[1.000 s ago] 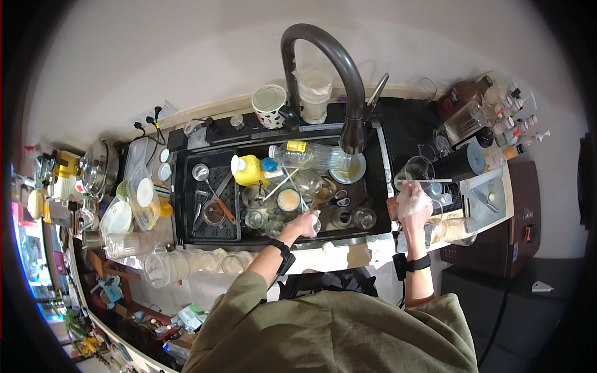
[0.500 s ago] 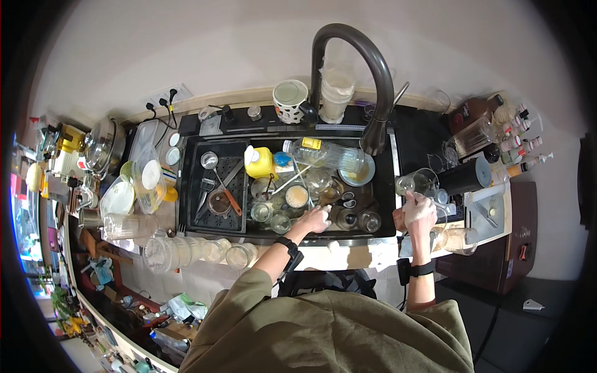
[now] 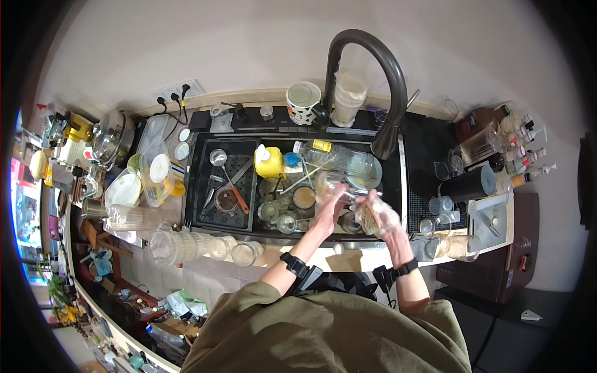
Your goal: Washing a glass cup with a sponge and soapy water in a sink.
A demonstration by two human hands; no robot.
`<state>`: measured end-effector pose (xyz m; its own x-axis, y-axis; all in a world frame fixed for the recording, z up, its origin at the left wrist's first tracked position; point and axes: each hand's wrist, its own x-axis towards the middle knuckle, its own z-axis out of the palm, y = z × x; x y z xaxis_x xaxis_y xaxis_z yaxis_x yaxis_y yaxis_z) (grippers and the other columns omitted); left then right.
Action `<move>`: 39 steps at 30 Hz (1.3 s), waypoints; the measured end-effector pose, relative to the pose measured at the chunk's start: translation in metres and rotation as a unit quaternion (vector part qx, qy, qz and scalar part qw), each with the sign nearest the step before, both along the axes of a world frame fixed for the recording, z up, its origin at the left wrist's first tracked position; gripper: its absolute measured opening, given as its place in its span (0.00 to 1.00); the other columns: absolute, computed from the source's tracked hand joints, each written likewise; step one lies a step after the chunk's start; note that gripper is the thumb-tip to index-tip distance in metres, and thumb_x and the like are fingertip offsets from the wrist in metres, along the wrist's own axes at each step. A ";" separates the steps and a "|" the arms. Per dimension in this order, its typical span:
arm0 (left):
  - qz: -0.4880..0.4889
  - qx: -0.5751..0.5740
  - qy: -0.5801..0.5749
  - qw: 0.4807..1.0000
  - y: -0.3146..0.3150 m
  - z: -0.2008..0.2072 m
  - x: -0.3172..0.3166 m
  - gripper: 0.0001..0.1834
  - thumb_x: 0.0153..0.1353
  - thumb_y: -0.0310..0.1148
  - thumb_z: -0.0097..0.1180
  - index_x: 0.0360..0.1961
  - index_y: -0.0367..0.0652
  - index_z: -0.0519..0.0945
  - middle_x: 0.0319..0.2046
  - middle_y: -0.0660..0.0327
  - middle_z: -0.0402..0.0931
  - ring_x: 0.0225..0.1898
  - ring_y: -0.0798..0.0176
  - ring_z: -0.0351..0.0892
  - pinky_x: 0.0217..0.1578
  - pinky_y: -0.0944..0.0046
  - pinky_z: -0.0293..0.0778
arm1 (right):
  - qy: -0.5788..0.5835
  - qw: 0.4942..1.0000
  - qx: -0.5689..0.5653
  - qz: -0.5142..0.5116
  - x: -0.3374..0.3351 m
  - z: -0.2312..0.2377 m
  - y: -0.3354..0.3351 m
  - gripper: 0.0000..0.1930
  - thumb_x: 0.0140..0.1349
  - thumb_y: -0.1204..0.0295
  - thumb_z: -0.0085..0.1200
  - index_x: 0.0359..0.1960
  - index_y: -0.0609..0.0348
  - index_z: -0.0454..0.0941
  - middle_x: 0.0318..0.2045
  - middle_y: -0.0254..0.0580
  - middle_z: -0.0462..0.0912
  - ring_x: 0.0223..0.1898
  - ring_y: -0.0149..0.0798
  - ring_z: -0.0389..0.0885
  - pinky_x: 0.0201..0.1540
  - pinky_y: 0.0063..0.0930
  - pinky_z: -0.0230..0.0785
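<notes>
Over the right half of the black sink, my left hand is closed on a clear glass vessel; its exact shape is blurred against the glassware behind. My right hand, wet with white suds, grips a brown, rough-textured scrubber just right of the left fingers. Below and around them sit a glass of cloudy tan liquid, a small glass jar and other wet glassware. A large clear bottle with a yellow label lies behind, partly over a pale blue dish.
A dark tall faucet arches over the sink's back right. Left in the sink, a perforated tray holds a ladle and a strainer; a yellow pump bottle stands beside it. Stacked clear cups lie along the front left edge.
My right hand has moved left from beside a clear glass vessel on the right counter to over the sink. My left hand has shifted slightly right and up and now holds a glass vessel.
</notes>
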<state>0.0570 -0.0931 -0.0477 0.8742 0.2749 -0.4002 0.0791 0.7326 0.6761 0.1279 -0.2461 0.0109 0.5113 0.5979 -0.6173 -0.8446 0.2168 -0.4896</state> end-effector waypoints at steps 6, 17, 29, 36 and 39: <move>0.292 0.133 0.073 0.944 0.010 0.025 0.003 0.36 0.49 0.26 0.74 0.58 0.42 0.68 0.49 0.62 0.74 0.50 0.66 0.75 0.51 0.64 0.74 | 0.107 0.986 0.101 0.079 -0.011 -0.022 0.044 0.21 0.67 0.51 0.53 0.46 0.57 0.76 0.34 0.38 0.82 0.31 0.38 0.81 0.33 0.33 0.78; 0.355 0.096 0.127 0.921 0.032 0.023 0.013 0.32 0.50 0.32 0.72 0.55 0.42 0.69 0.45 0.60 0.74 0.49 0.63 0.76 0.48 0.61 0.75 | -0.027 0.993 -0.011 0.113 -0.012 -0.013 0.035 0.26 0.67 0.48 0.53 0.48 0.61 0.76 0.31 0.35 0.79 0.30 0.33 0.79 0.32 0.27 0.75; 0.277 -0.184 0.095 0.938 0.025 0.056 0.005 0.25 0.56 0.50 0.62 0.43 0.46 0.65 0.31 0.58 0.74 0.31 0.58 0.77 0.30 0.56 0.78 | -0.441 0.861 -0.253 -0.005 -0.049 0.011 0.026 0.22 0.71 0.55 0.46 0.48 0.63 0.79 0.28 0.32 0.81 0.29 0.27 0.76 0.36 0.24 0.71; 0.212 -0.158 0.133 0.955 0.024 0.065 0.002 0.24 0.58 0.54 0.57 0.42 0.46 0.69 0.29 0.57 0.77 0.26 0.58 0.79 0.21 0.57 0.75 | -0.462 0.853 -0.178 0.165 -0.051 0.010 0.032 0.20 0.73 0.57 0.38 0.48 0.57 0.78 0.29 0.32 0.81 0.27 0.32 0.78 0.30 0.27 0.70; 0.174 -0.175 0.121 0.962 0.025 0.062 0.000 0.21 0.56 0.49 0.61 0.41 0.46 0.74 0.24 0.59 0.77 0.23 0.58 0.78 0.22 0.57 0.76 | -0.595 0.685 -0.204 0.367 -0.030 0.011 0.041 0.16 0.67 0.64 0.44 0.50 0.55 0.78 0.37 0.40 0.83 0.35 0.44 0.81 0.40 0.34 0.74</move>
